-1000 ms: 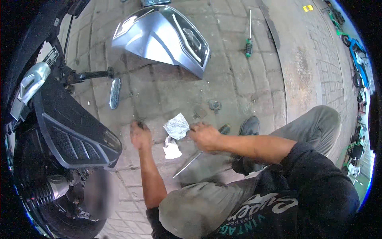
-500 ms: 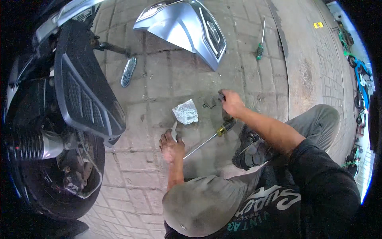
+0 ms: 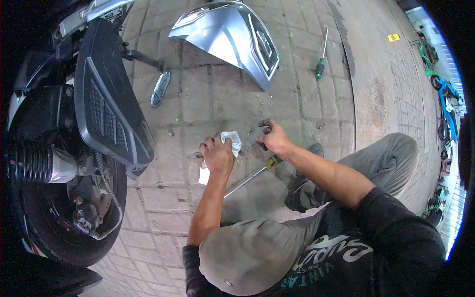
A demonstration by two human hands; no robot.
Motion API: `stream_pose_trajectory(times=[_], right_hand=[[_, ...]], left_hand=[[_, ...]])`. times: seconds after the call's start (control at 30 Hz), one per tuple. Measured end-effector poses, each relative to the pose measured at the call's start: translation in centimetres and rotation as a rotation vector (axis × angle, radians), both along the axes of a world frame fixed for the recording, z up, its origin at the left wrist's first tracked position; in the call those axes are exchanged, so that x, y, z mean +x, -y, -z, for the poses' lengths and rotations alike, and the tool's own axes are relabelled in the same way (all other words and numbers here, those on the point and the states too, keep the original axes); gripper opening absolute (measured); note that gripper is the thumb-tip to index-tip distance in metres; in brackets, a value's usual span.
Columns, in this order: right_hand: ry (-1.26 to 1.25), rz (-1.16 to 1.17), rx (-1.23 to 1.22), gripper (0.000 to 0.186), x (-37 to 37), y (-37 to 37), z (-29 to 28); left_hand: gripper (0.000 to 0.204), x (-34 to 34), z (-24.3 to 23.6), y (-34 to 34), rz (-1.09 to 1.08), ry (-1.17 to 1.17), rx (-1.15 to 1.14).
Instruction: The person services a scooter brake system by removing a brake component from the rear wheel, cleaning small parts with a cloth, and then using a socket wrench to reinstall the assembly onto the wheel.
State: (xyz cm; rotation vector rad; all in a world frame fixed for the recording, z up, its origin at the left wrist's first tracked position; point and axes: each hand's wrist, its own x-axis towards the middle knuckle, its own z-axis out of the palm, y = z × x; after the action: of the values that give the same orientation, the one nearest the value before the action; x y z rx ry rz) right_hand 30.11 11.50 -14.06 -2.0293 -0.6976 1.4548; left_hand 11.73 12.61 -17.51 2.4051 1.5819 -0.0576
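Note:
I crouch over brick paving. My left hand (image 3: pixel 217 154) presses down on a crumpled white plastic bag (image 3: pixel 232 140), fingers curled over it. My right hand (image 3: pixel 275 139) grips a small dark metal part (image 3: pixel 256 131) on the ground just right of the bag. A screwdriver with a yellow handle (image 3: pixel 270 162) lies under my right wrist, its shaft pointing toward my left forearm. What lies inside the bag is hidden.
A scooter stands at the left, with its black footboard (image 3: pixel 106 106) and rear wheel (image 3: pixel 59 222) close to my left arm. A detached silver body panel (image 3: pixel 232 32) lies ahead. A green-handled screwdriver (image 3: pixel 320 67) and a small chrome piece (image 3: pixel 160 89) lie on the bricks.
My left hand has moved forward from beside the screwdriver onto the white bag. My right hand stays on the dark part and has drawn slightly nearer the bag.

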Motion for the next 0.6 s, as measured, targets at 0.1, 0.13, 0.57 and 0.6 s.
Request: stream_pose_trajectory(times=[0.1,0.13,0.57,0.6], right_hand=[[-0.068,-0.054,0.107,0.025,0.8,-0.1,0.6],[-0.092,-0.083,0.112,0.025,0.2,-0.6,-0.4],[0.144,-0.719,0.2,0.024,-2.5,-4.5,-8.4],[0.195,-0.764,0.175,0.025,-2.7,-4.4,-8.3]], left_hand=[[0.028,-0.2,0.2,0.2,0.017,0.19,0.169],[0.026,-0.9,0.2,0.7,0.003,0.271,0.26],[0.023,-2.7,-5.1,2.9,-0.015,0.666,0.421],[0.021,-2.8,-5.3,2.9,-0.03,0.682,0.43]])
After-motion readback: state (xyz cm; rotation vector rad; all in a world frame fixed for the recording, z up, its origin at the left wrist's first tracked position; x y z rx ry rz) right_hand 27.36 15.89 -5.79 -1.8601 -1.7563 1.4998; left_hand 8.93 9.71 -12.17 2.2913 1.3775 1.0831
